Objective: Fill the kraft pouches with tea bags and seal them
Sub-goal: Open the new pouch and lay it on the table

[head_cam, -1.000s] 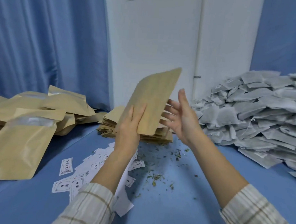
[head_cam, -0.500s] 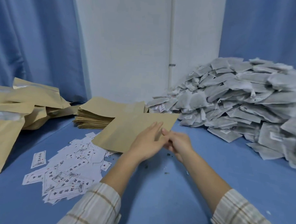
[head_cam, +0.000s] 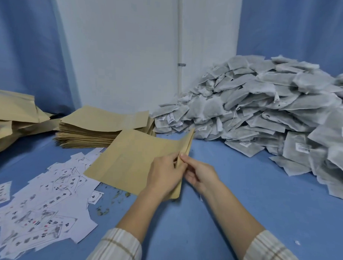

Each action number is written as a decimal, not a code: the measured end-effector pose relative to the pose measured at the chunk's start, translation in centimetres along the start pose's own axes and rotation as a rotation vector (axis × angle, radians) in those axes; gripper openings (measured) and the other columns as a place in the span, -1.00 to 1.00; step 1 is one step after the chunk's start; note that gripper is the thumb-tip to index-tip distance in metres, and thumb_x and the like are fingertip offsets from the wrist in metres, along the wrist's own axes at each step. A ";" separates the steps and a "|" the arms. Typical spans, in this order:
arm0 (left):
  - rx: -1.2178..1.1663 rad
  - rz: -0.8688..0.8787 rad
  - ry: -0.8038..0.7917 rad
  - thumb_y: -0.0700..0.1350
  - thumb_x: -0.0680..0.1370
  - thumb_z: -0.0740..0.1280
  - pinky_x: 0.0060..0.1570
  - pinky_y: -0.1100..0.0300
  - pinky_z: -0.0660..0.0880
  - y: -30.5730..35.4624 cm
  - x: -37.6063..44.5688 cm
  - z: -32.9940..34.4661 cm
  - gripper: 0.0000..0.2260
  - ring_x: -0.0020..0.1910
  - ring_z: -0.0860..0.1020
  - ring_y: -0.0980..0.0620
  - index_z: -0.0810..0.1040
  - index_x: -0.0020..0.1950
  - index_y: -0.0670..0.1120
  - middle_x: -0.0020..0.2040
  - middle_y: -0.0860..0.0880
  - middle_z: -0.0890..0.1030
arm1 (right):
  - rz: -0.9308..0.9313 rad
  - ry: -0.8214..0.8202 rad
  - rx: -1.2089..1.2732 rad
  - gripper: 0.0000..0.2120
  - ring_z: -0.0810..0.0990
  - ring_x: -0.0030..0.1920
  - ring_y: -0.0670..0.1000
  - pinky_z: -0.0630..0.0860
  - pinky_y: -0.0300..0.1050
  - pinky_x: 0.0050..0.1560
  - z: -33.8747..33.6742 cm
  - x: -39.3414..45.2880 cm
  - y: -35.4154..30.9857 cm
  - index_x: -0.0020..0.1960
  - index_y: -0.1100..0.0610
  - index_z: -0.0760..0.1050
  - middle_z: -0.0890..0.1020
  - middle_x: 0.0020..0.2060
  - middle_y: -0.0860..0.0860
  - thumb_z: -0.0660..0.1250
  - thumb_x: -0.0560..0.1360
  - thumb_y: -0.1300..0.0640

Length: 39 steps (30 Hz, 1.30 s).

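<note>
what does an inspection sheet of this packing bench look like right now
surface: blue table, loose tea crumbs near the middle
job's things: one flat kraft pouch held by its right edge; stack of empty pouches behind it; heap of tea bags at right; bulging pouches at far left
clutter: printed paper labels scattered at lower left
hands: left hand and right hand both pinch the pouch's mouth edge, which looks slightly parted
cables: nothing seen
surroundings: blue curtains, white wall with a thin vertical pipe
</note>
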<state>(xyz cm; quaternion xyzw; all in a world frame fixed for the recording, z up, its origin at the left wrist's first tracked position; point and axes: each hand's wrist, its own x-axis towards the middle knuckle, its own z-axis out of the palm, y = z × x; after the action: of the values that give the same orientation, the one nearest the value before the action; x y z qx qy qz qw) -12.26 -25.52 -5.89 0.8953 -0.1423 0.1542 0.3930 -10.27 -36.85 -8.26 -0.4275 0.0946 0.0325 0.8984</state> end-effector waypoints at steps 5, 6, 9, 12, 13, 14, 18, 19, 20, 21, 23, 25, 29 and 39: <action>-0.238 -0.033 -0.047 -0.15 0.54 0.28 -0.22 0.40 0.46 -0.3 0.4 0.2 -0.84 -0.22 0.59 0.18 0.62 -0.16 0.02 -0.26 0.08 0.65 | 0.070 -0.047 0.110 -0.88 0.68 -0.30 -0.03 0.62 -0.19 -0.14 -0.2 0.0 0.1 -0.16 0.28 0.59 0.70 -0.27 0.13 0.43 0.36 0.22; -0.281 -0.056 -0.047 -0.19 0.53 0.29 -0.27 0.47 0.41 -0.3 0.4 0.1 -0.81 -0.25 0.58 0.21 0.61 -0.19 0.06 -0.29 0.11 0.64 | 0.080 -0.047 0.124 -0.89 0.68 -0.30 -0.05 0.58 -0.21 -0.09 -0.2 0.0 0.2 -0.15 0.27 0.59 0.70 -0.26 0.12 0.41 0.40 0.22; -0.386 -0.131 -0.056 -0.20 0.53 0.31 -0.20 0.45 0.44 -0.6 0.5 0.1 -0.73 -0.25 0.58 0.25 0.58 -0.25 0.15 -0.32 0.18 0.63 | 0.076 -0.038 0.140 -0.91 0.66 -0.30 -0.08 0.56 -0.26 -0.06 -0.5 -0.1 0.3 -0.13 0.25 0.58 0.69 -0.26 0.09 0.39 0.44 0.21; -0.454 -0.178 -0.087 -0.18 0.55 0.30 -0.08 0.27 0.47 -0.6 0.3 0.1 -0.83 -0.14 0.61 0.10 0.65 -0.14 0.02 -0.20 0.05 0.67 | -0.020 0.020 -0.011 -0.94 0.64 -0.34 -0.06 0.60 -0.26 -0.27 -0.5 -0.4 0.2 -0.14 0.27 0.59 0.68 -0.29 0.10 0.41 0.43 0.26; -0.428 -0.166 -0.091 -0.18 0.55 0.30 -0.12 0.32 0.45 -0.4 0.1 0.1 -0.83 -0.16 0.60 0.12 0.65 -0.14 0.01 -0.22 0.05 0.67 | -0.078 0.071 -0.144 -0.94 0.63 -0.35 -0.04 0.57 -0.24 -0.31 -0.4 -0.6 0.1 -0.17 0.27 0.59 0.67 -0.30 0.11 0.40 0.44 0.26; -0.356 -0.137 -0.097 -0.18 0.53 0.29 -0.19 0.37 0.43 -0.3 0.0 0.2 -0.83 -0.20 0.59 0.16 0.65 -0.14 0.00 -0.25 0.07 0.66 | -0.145 0.137 -0.324 -0.92 0.60 -0.36 -0.03 0.54 -0.22 -0.33 -0.2 -0.8 0.1 -0.22 0.24 0.59 0.64 -0.32 0.10 0.39 0.44 0.24; 0.316 0.048 -0.128 -0.18 0.49 0.21 -0.29 0.17 0.35 1.3 -0.1 0.2 -0.90 -0.20 0.50 -0.09 0.46 -0.19 -0.18 -0.16 -0.15 0.60 | -0.382 0.275 -1.017 -0.76 0.40 -0.38 -0.05 0.33 -0.19 -0.37 0.3 -1.1 0.1 -0.40 0.10 0.35 0.45 -0.45 -0.01 0.30 0.42 0.13; 0.425 0.072 -0.122 -0.19 0.50 0.21 -0.30 0.15 0.32 1.7 -0.1 0.0 -0.91 -0.24 0.43 -0.09 0.42 -0.20 -0.16 -0.15 -0.18 0.57 | -0.402 0.262 -1.047 -0.75 0.37 -0.38 -0.03 0.32 -0.16 -0.35 0.2 -1.2 0.2 -0.39 0.10 0.31 0.43 -0.44 0.00 0.29 0.42 0.14; 0.486 0.088 -0.118 -0.21 0.50 0.20 -0.30 0.14 0.30 2.0 0.0 -0.1 -0.92 -0.26 0.37 -0.08 0.43 -0.19 -0.16 -0.15 -0.17 0.54 | -0.403 0.242 -1.013 -0.77 0.38 -0.39 -0.01 0.33 -0.14 -0.34 0.1 -1.3 0.0 -0.35 0.12 0.30 0.43 -0.42 0.03 0.28 0.43 0.15; 0.523 0.093 -0.121 -0.23 0.50 0.20 -0.30 0.14 0.29 2.3 0.0 -0.2 -0.92 -0.26 0.34 -0.07 0.45 -0.18 -0.17 -0.16 -0.16 0.51 | -0.376 0.215 -0.927 -0.80 0.40 -0.44 -0.01 0.35 -0.16 -0.37 -0.1 -1.4 -0.1 -0.31 0.14 0.30 0.44 -0.42 0.07 0.29 0.42 0.18; 0.549 0.096 -0.131 -0.26 0.51 0.20 -0.29 0.13 0.29 2.7 -0.5 0.1 -0.91 -0.25 0.37 -0.10 0.47 -0.15 -0.20 -0.13 -0.17 0.51 | -0.292 0.165 -0.753 -0.81 0.42 -0.56 -0.04 0.35 -0.23 -0.50 -0.3 -1.5 -0.2 -0.30 0.16 0.30 0.47 -0.50 0.07 0.30 0.40 0.22; 0.528 0.080 -0.129 -0.25 0.51 0.21 -0.28 0.13 0.28 2.7 -1.1 0.8 -0.91 -0.16 0.49 -0.17 0.49 -0.11 -0.22 -0.07 -0.20 0.55 | -0.286 0.224 -0.782 -0.73 0.40 -0.60 -0.06 0.31 -0.26 -0.53 -0.6 -1.3 0.2 -0.39 0.11 0.24 0.44 -0.62 -0.03 0.30 0.38 0.21; 0.440 0.001 0.123 -0.27 0.53 0.17 -0.25 0.11 0.25 2.0 -1.0 0.4 -0.91 -0.08 0.53 -0.26 0.45 -0.04 -0.23 -0.05 -0.27 0.59 | -0.352 0.418 -1.003 -0.76 0.47 -0.50 -0.01 0.40 -0.18 -0.37 -1.6 -1.0 0.0 -0.38 0.09 0.26 0.48 -0.59 -0.02 0.25 0.41 0.11; 0.497 0.203 0.332 -0.26 0.34 0.45 -0.50 0.22 0.32 2.1 -1.2 0.9 -0.88 -0.52 0.49 -0.14 0.54 -0.35 -0.22 -0.39 -0.16 0.54 | -0.819 0.404 -1.503 -0.83 0.28 -0.20 -0.01 0.23 -0.13 -0.29 -1.2 -1.4 -0.2 -0.28 0.00 0.30 0.34 -0.27 -0.08 0.29 0.40 0.12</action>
<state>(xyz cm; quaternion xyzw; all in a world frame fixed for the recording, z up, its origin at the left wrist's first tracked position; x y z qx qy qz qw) -13.96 -27.42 -5.56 0.9078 -0.1230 0.3667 0.1624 -11.82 -37.86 -8.56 -0.9037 0.0446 -0.3152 0.2864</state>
